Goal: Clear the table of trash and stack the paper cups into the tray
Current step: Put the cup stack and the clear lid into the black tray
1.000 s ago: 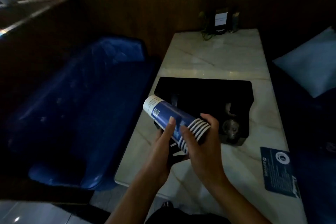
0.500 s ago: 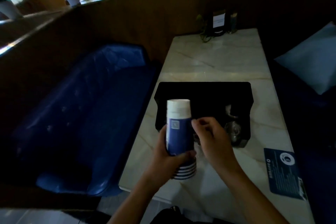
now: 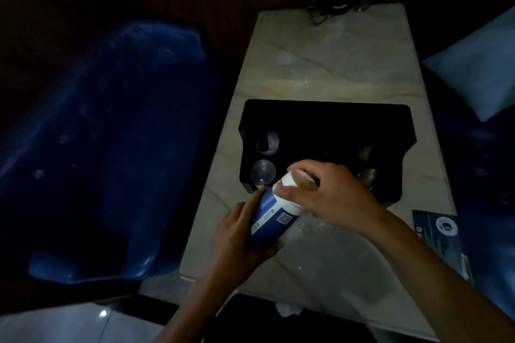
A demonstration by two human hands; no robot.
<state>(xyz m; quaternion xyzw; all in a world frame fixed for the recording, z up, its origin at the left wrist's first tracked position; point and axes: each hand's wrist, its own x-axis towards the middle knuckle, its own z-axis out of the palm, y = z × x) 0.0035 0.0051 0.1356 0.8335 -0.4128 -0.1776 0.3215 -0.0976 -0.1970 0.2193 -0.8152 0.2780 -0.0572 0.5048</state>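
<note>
On a pale marble table (image 3: 334, 69) in a dim booth, a black tray (image 3: 328, 125) sits at centre, glassware in its near pockets. At 6 o'clock of the tray, the left hand (image 3: 237, 242) clasps the lower part of a blue stack of paper cups (image 3: 271, 217), tilted toward 1 o'clock; the right hand (image 3: 328, 198) grips its white top. A blue sofa (image 3: 111, 133) lies at 9 o'clock, a pale cushion (image 3: 479, 72) at 2 o'clock, a dark card (image 3: 443, 239) at 4 o'clock.

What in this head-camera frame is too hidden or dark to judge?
- Cup stack: count unreadable; left hand covers its base, right hand its top.
- Tray: dim interior, contents unclear, near edge behind the right hand.
- Card: print too small and blurred.
</note>
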